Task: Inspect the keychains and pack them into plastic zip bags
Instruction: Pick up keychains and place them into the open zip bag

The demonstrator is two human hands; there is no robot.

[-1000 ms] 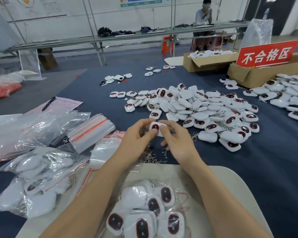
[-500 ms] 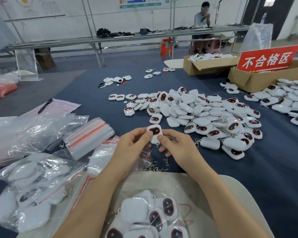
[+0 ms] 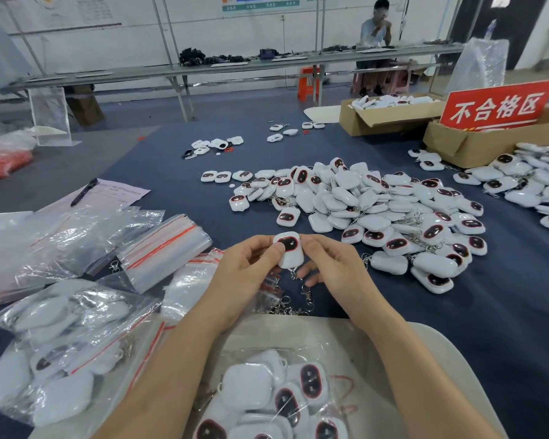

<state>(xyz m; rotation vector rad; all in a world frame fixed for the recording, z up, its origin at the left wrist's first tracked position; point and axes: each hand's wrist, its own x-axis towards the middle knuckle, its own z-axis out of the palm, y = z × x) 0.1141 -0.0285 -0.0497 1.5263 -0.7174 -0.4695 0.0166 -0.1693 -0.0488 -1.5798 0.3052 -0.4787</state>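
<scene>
Hands, left (image 3: 251, 274) and right (image 3: 333, 267), pinch one glossy white rounded keychain (image 3: 288, 250), dark oval face up.

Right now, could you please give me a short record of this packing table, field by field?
In hand: one white keychain, dark oval face up, its chain hanging below
Left hand: pinches the keychain's left side, thumb on its face
Right hand: pinches its right side
Loose stock: pile of keychains on the blue table, beyond the hands
Empty bags: stack of zip bags, left of the hands
Packed: front bag nearest the camera; left bag, both holding keychains
Far right: red sign at a cardboard box
</scene>
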